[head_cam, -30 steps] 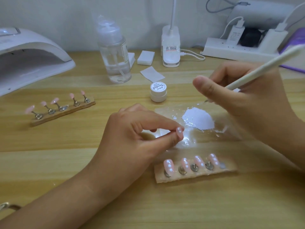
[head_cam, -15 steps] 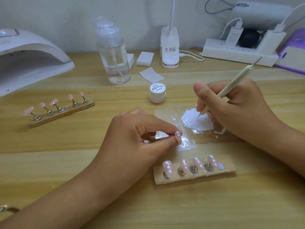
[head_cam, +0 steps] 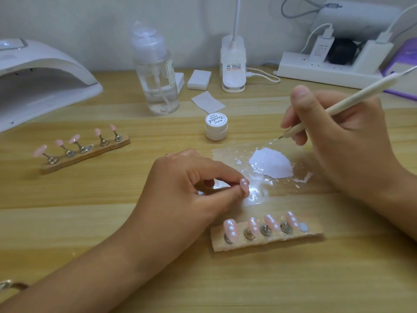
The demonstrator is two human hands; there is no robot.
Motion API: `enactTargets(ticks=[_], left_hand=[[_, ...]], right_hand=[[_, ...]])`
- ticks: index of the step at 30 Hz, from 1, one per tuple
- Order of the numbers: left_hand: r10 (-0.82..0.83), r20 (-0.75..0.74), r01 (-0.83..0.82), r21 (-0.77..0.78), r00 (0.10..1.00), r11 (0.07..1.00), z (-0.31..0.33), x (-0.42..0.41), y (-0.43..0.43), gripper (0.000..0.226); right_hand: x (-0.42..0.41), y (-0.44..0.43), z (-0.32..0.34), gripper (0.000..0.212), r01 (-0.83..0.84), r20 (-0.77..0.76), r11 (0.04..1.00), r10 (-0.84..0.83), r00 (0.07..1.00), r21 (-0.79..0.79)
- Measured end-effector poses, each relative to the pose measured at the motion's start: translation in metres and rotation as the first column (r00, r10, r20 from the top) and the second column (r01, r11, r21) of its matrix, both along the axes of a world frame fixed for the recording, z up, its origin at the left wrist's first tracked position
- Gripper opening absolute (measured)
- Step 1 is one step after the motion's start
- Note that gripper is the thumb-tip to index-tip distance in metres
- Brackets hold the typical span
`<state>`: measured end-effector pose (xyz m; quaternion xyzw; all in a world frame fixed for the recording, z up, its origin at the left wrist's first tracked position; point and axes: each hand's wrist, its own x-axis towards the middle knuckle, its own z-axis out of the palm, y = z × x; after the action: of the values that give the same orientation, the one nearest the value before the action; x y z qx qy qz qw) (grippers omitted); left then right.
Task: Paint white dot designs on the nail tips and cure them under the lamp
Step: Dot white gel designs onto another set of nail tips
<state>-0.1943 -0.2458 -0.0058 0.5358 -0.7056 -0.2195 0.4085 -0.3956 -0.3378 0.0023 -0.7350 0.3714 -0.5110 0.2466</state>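
Nail tip (head_cam: 244, 185), pink with white dots on it, sits pinched between the thumb and first finger of the left hand (head_cam: 180, 195); those fingers are squeezed tight on it, by the near corner of the clear sheet (head_cam: 225, 155); the right hand (head_cam: 345, 141) has its fingers wrapped round a thin dotting pen (head_cam: 338, 106), and the pen's point is at the sheet's far edge, near the blob of white paint (head_cam: 270, 164) (point and blob are apart); just in front of the sheet lies a strip holder (head_cam: 297, 239) with four more dotted pink tips on little metal stands; a small white jar (head_cam: 216, 127) stands behind the sheet; farther left on the counter (head_cam: 112, 199) is a second strip holder (head_cam: 90, 154) with five plain pink tips; the white lamp (head_cam: 45, 71) sits at the far left, with a clear pump bottle (head_cam: 158, 82) to its right.
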Motion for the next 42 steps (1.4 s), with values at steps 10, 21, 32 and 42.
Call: enactTargets(ticks=[10,21,32,42], left_hand=[[-0.006,-0.031,0.006,-0.013,0.999,1.0,0.002,-0.001,0.001,0.007],[-0.016,-0.035,0.013,-0.073,0.999,0.997,0.004,-0.002,0.003,0.003],[-0.025,-0.04,0.02,-0.107,0.999,0.994,0.007,-0.003,0.004,0.005],[-0.028,-0.041,0.024,-0.088,0.999,0.996,0.006,-0.002,0.004,0.006]], right_hand=[[0.011,0.024,0.015,0.029,-0.149,0.178,0.989,0.143,0.974,0.023],[0.019,0.039,0.018,0.031,-0.36,0.162,0.922,0.337,0.928,0.141],[0.02,0.044,0.017,0.035,-0.338,0.031,0.935,0.337,0.941,0.108],[0.021,0.043,0.017,0.031,-0.35,0.003,0.93,0.352,0.936,0.112]])
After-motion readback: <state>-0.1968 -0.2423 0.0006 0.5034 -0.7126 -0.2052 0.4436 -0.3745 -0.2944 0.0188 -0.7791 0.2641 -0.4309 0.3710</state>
